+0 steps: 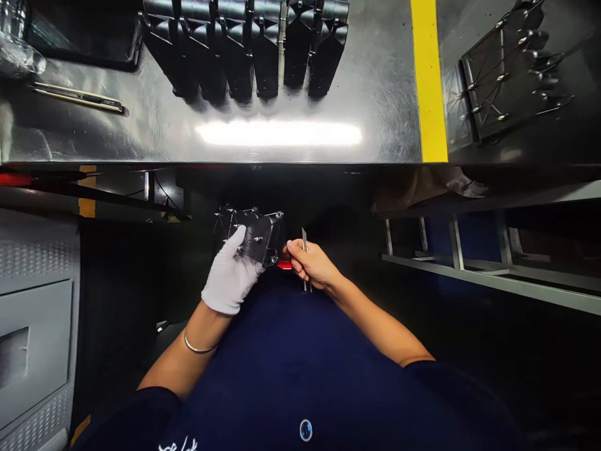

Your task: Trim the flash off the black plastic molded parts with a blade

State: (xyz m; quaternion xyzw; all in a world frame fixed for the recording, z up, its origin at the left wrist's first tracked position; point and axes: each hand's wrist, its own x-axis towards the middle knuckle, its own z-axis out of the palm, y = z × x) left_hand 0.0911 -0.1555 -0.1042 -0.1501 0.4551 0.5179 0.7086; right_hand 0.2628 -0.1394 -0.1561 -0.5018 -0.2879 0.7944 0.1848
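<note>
My left hand (pixel 230 275), in a white glove, grips a black moulded plastic part (pixel 256 235) with ribs and small posts, in front of the bench edge. Its thumb lies across the part's face. Close by on the right, my bare right hand (pixel 312 263) is closed around a slim metal craft knife (pixel 305 239). The blade points up past the fingers, and the lower end of the handle shows beneath the hand. The blade stands apart from the black part. The fingers of my left hand behind the part are hidden.
Several similar black parts (pixel 267 56) stand in a row on the metal bench (pixel 154 131). Another knife-like tool (pixel 77 97) lies at left below a dark tablet-like object (pixel 84 31). Right of the yellow stripe (pixel 429 81) sits a ribbed black part (pixel 498 81). A metal frame (pixel 493 282) stands lower right.
</note>
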